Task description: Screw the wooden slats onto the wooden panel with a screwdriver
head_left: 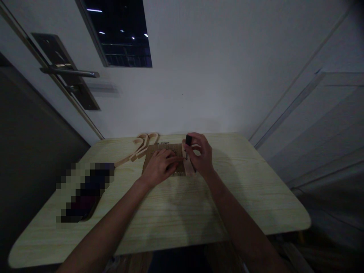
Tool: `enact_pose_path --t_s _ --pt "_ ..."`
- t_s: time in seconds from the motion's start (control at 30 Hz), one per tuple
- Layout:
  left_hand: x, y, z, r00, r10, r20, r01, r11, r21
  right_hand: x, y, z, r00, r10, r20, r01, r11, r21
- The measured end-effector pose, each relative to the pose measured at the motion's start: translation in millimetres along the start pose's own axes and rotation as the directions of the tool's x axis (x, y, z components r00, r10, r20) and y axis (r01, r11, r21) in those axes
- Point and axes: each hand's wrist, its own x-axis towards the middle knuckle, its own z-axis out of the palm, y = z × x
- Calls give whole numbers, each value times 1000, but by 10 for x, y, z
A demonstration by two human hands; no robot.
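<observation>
My left hand lies flat, fingers stretched out, on a brown perforated wooden board at the far middle of the table. My right hand is closed round a small black tool held upright over the board's right edge, next to a pale wooden strip. The tool's tip is hidden behind my fingers. Both forearms reach in from the near edge.
Curved pale wooden pieces lie left of the board. A dark flat object, blurred out, rests at the table's left. The light wood table stands against a white wall; a door with a metal handle is at the left.
</observation>
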Motion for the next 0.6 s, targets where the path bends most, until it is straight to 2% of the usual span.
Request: enact_pose_path --t_s 0.3,0.6 --pt "-2 -1 -6 1000 -2 -2 2 1000 5 -18 -29 -28 997 15 81 -23 996 88" --pt "1 -10 1 1000 9 -4 -9 1000 1 17 -28 -45 996 -83 12 84 992 -98"
